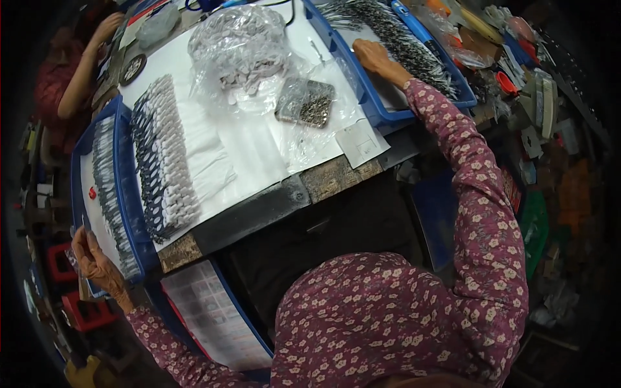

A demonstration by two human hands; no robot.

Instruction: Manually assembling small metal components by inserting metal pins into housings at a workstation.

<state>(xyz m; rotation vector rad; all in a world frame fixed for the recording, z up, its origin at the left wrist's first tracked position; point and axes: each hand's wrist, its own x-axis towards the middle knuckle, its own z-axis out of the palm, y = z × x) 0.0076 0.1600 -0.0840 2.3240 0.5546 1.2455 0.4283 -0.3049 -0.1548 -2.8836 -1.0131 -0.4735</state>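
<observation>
My left hand (97, 262) grips the near corner of a blue tray (127, 213) at the left, which holds a row of small dark parts on white paper. My right hand (374, 55) reaches far out and rests flat inside a second blue tray (381, 110) at the right, beside a long band of dark bristly parts (401, 39). Both arms wear a maroon flowered sleeve. Between the trays, rows of black-and-white parts (162, 155) lie on a white sheet.
A crumpled clear bag of white pieces (242, 48) and a small clear bag of dark metal bits (305, 102) sit on the white sheet. Another person's arm (84, 64) works at the far left. Cluttered tools and boxes crowd the right side.
</observation>
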